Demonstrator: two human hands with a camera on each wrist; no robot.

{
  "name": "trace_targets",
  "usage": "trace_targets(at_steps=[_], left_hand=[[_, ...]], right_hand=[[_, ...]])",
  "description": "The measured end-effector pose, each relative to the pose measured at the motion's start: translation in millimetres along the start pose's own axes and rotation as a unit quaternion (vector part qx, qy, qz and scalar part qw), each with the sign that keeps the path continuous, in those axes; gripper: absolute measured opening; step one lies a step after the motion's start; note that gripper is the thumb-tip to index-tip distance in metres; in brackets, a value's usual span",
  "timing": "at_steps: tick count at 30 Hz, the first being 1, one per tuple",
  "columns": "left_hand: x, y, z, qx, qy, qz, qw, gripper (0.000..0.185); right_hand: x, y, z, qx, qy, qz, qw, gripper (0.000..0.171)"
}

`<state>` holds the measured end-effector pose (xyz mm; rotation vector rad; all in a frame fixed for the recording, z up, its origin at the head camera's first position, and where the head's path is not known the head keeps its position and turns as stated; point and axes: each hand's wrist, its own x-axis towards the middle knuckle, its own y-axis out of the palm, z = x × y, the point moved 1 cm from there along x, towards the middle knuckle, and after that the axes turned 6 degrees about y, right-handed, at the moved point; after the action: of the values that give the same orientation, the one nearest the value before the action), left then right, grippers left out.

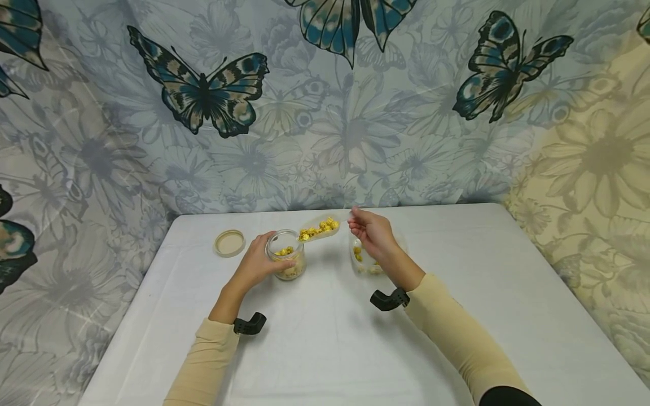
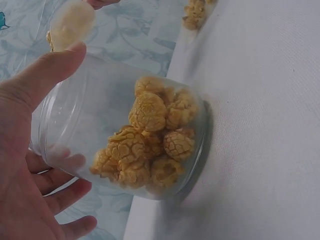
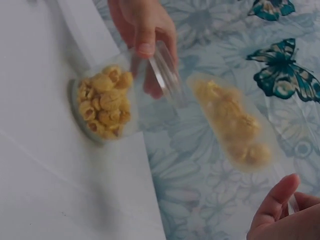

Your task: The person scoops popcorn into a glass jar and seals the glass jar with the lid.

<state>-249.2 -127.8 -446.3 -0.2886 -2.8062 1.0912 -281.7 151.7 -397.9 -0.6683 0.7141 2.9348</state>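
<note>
My left hand point(image 1: 258, 263) grips a clear jar point(image 1: 291, 273) around its upper part, the thumb on one side and fingers on the other. Yellow popcorn point(image 2: 145, 135) fills the lower part of the jar, which stands upright on the table. My right hand point(image 1: 374, 232) pinches the thin handle of a translucent scoop point(image 3: 231, 131), heaped with popcorn point(image 1: 320, 229). The tip of that scoop reaches the jar's open mouth in the head view. Below my right hand, partly hidden by it, sits a clear container point(image 1: 359, 269) with more popcorn inside.
A round lid point(image 1: 229, 243) lies left of the jar, near the back of the white table point(image 1: 315, 349). Behind the table's back edge hangs a cloth point(image 1: 355, 135) printed with butterflies and flowers. Dark wrist cameras point(image 1: 250, 324) are strapped on both wrists.
</note>
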Motion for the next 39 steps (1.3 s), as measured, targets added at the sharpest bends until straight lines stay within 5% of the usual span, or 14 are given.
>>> trace_targets(at_steps=[18, 39], left_hand=[[3.6, 3.8, 4.7, -0.028, 0.005, -0.008, 0.9996, 0.099], [0.6, 2.8, 9.8, -0.046, 0.003, 0.0, 0.9989, 0.098]], right_hand=[[-1.4, 4.5, 1.3, -0.024, -0.023, 0.013, 0.999, 0.018], [-11.3, 38.6, 19.0, -0.13, -0.105, 0.019, 0.986, 0.022]])
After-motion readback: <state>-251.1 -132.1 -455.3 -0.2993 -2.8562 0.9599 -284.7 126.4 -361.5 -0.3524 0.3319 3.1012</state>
